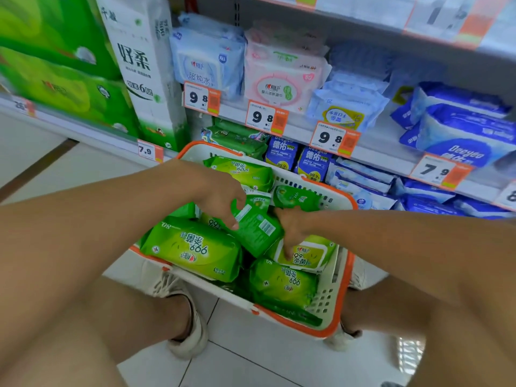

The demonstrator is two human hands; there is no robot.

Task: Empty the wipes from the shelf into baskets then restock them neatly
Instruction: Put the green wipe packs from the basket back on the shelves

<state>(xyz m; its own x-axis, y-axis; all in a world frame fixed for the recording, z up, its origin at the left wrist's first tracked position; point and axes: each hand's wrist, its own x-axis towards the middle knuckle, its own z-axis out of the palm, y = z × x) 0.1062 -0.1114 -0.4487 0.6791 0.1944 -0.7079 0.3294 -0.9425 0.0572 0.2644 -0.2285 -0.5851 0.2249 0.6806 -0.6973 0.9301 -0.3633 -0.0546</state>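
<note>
Judging from the full basket (332,291), a green wipes pack (255,227) inside it is grasped by the left hand (220,201) and touched by the right hand (290,227), so lifting it shelfward is called for next.

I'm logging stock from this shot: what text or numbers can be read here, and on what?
"9.8": price tag under the blue wipes.
"7.9": price tag under the tissue pack.
"好柔": tall white tissue pack.
"德佑": small blue packs.
"999", upside down: green wipes pack in the basket.
Smaller print: blurred.
</note>
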